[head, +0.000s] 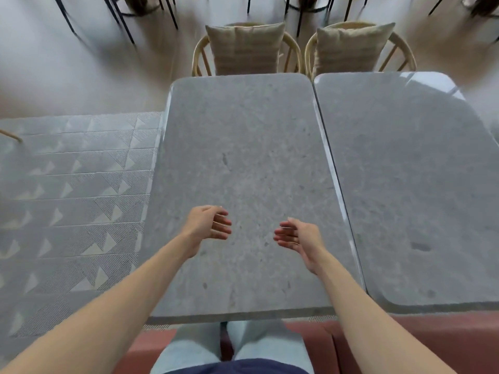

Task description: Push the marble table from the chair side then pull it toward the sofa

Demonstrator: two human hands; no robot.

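A grey marble table [243, 147] with rounded corners fills the middle of the head view. Its near edge lies just above my knees, over the reddish sofa [445, 344] seat. Both my arms reach out above the tabletop. My left hand [209, 225] hovers over the near half with its fingers loosely curled and apart, holding nothing. My right hand [297, 236] hovers beside it, palm turned inward, fingers apart and empty. Neither hand touches the table's edge. A rattan chair [247, 49] with a beige cushion stands at the table's far end.
A second grey marble table [410, 184] stands flush against the right side of the first. A second cushioned rattan chair [356, 47] sits behind it. A patterned grey rug [75, 190] covers the floor at left. Black chair legs [118, 14] stand farther back.
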